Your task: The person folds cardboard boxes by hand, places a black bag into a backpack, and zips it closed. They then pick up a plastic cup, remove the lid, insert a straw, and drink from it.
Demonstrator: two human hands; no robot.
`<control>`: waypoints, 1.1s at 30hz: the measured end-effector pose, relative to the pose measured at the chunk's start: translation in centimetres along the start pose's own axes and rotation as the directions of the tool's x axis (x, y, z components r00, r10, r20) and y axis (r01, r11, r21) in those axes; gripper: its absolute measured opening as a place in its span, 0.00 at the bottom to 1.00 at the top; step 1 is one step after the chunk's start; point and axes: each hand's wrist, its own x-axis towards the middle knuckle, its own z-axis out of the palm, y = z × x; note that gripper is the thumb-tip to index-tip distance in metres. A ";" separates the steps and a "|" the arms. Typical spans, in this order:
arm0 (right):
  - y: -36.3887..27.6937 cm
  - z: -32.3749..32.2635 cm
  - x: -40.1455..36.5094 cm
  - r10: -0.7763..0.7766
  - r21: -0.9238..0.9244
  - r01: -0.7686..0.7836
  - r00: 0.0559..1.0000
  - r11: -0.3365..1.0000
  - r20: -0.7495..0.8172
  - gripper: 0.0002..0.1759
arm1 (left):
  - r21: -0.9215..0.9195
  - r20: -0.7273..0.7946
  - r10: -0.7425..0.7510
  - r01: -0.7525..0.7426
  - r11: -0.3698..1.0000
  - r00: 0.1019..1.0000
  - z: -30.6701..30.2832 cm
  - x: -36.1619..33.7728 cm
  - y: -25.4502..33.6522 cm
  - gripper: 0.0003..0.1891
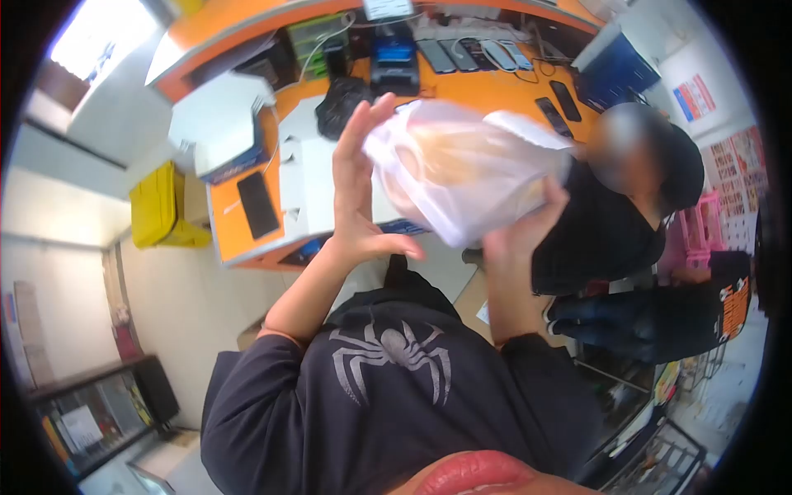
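I hold up a white plastic bag (462,169) with something pale orange inside, in front of my chest. My right hand (521,231) grips the bag from underneath at its lower right. My left hand (356,186) is raised flat beside the bag's left side, fingers spread, fingertips near or touching the plastic. My black sleeves and a black top with a grey spider print (394,351) fill the lower part of the view.
An orange counter (487,87) behind the bag carries several phones, a black printer (394,62) and white boxes (305,177). A person in black (610,223) sits at the right. A yellow bin (157,206) stands on the floor at left.
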 end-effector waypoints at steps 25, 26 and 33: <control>12.7 -1.0 -14.0 0.076 -0.573 0.402 0.769 0.714 0.635 0.46 | -0.536 -0.344 -0.730 0.515 0.669 0.590 -9.7 -20.9 11.5 0.40; 12.3 -0.7 -13.4 0.109 -0.556 0.532 0.653 0.638 0.749 0.46 | -0.676 -0.286 -0.781 0.461 0.575 0.556 -9.7 -21.5 11.1 0.33; 12.6 -0.6 -13.6 0.281 -0.552 0.632 0.482 0.544 0.830 0.50 | -0.669 -0.294 -0.870 0.565 0.482 0.395 -10.1 -23.6 10.3 0.24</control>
